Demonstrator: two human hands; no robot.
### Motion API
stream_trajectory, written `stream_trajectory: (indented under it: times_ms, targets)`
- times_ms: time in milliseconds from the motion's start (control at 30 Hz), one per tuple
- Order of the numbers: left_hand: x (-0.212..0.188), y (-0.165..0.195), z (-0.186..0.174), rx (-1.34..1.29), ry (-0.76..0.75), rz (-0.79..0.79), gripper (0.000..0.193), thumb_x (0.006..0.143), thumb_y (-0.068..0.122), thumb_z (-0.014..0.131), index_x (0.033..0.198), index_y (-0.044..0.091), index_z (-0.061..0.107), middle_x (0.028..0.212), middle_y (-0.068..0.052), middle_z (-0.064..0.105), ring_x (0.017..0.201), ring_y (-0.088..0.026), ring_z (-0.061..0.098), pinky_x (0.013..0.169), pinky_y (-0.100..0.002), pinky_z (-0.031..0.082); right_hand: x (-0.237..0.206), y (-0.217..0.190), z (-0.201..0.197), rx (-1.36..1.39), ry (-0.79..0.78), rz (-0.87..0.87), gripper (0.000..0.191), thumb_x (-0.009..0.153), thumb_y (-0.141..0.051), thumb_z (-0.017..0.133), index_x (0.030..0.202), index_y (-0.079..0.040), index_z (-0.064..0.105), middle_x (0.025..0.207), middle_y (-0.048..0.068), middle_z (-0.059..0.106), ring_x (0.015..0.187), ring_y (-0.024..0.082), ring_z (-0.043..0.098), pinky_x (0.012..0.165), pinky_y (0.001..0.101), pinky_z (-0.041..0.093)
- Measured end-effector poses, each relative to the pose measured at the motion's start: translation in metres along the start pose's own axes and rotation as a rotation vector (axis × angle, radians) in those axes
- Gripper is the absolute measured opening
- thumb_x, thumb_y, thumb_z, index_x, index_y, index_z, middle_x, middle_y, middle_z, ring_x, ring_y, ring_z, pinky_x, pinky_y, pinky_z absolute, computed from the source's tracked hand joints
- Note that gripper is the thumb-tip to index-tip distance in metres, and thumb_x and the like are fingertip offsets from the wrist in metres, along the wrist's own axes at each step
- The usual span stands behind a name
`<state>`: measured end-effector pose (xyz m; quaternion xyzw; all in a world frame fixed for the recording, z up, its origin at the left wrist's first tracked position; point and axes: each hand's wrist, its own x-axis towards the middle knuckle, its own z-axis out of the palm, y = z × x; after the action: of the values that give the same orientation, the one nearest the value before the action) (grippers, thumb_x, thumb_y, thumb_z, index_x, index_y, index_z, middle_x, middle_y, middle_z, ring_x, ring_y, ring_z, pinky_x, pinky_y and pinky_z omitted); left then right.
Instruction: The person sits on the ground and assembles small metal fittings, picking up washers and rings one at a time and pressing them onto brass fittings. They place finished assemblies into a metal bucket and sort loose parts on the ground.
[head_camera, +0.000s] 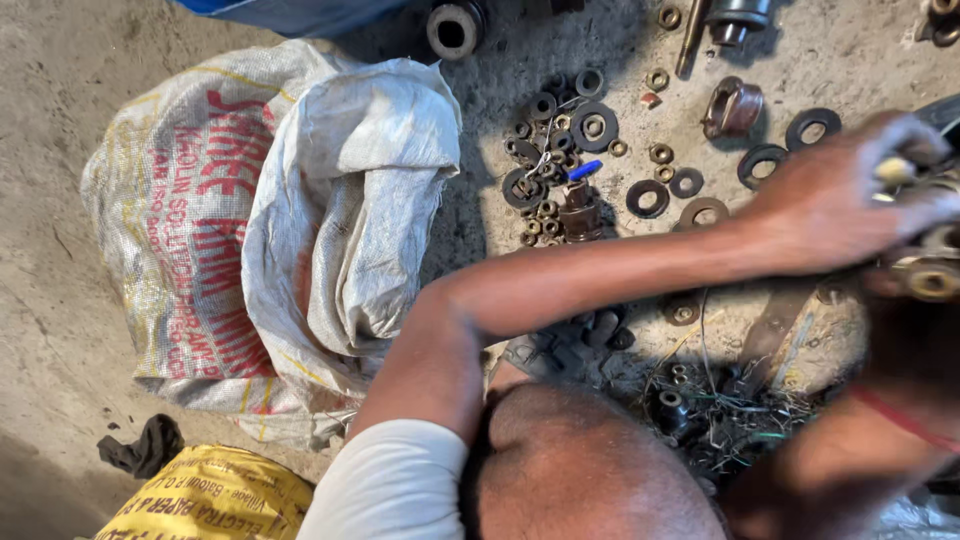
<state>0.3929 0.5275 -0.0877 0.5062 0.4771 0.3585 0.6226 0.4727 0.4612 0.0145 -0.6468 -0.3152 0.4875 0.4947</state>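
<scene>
My left arm reaches across the view from lower left to the right edge. My left hand is closed over the top of a metal assembly with brass fittings, which is half cut off by the frame. My right hand comes up from the bottom right, a red thread around its wrist, and lies dark and blurred under the same assembly. Its fingers are hidden. Below my arms, a tangle of wires and small dark parts lies on the ground.
Several black rubber washers, rings and brass nuts are scattered on the dusty concrete floor. A rusty fitting and a pipe end lie further off. A white woven sack slumps at left, with a yellow sack and a dark rag below it.
</scene>
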Motion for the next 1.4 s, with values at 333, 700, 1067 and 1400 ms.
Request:
stream_trajectory:
  times_ms: [333, 700, 1067, 1400]
  targets:
    - [-0.041, 0.005, -0.129, 0.171, 0.277, 0.307, 0.045, 0.105, 0.032, 0.066, 0.147, 0.023, 0.053, 0.141, -0.011, 0.058, 0.125, -0.023, 0.067, 0.092, -0.035, 0.065, 0.002, -0.034, 0.021, -0.709, -0.089, -0.420, 0.012, 0.114, -0.011, 0.064, 0.120, -0.002, 0.069, 0.110, 0.015, 0.069, 0.089, 0.021, 0.070, 0.066, 0.0304, 0.060]
    - [-0.113, -0.057, -0.282, 0.979, 0.486, 0.080, 0.044, 0.082, 0.020, 0.082, 0.123, 0.010, 0.069, 0.120, -0.028, 0.068, 0.113, -0.045, 0.067, 0.094, -0.047, 0.058, 0.059, 0.083, 0.212, -0.986, -0.644, -0.811, 0.035, 0.085, 0.005, 0.071, 0.118, -0.005, 0.070, 0.113, 0.020, 0.061, 0.106, 0.041, 0.064, 0.090, 0.0478, 0.054]
    - [-0.110, -0.047, -0.277, 0.979, 0.265, 0.003, 0.051, 0.093, 0.017, 0.078, 0.138, 0.008, 0.055, 0.130, -0.028, 0.062, 0.117, -0.042, 0.065, 0.098, -0.047, 0.056, 0.031, 0.102, 0.084, 0.193, -0.595, 0.175, 0.020, 0.098, -0.018, 0.065, 0.110, -0.001, 0.068, 0.096, 0.010, 0.070, 0.076, 0.017, 0.068, 0.066, 0.0288, 0.062]
    - [-0.133, -0.051, -0.284, -0.094, 0.562, -0.058, 0.033, 0.093, 0.023, 0.076, 0.115, 0.000, 0.069, 0.091, -0.013, 0.072, 0.080, -0.024, 0.070, 0.068, -0.037, 0.057, -0.036, 0.106, 0.127, -1.091, -0.616, -0.423, 0.071, 0.074, -0.051, 0.090, 0.122, -0.003, 0.070, 0.100, 0.023, 0.072, 0.084, 0.040, 0.071, 0.069, 0.0512, 0.057]
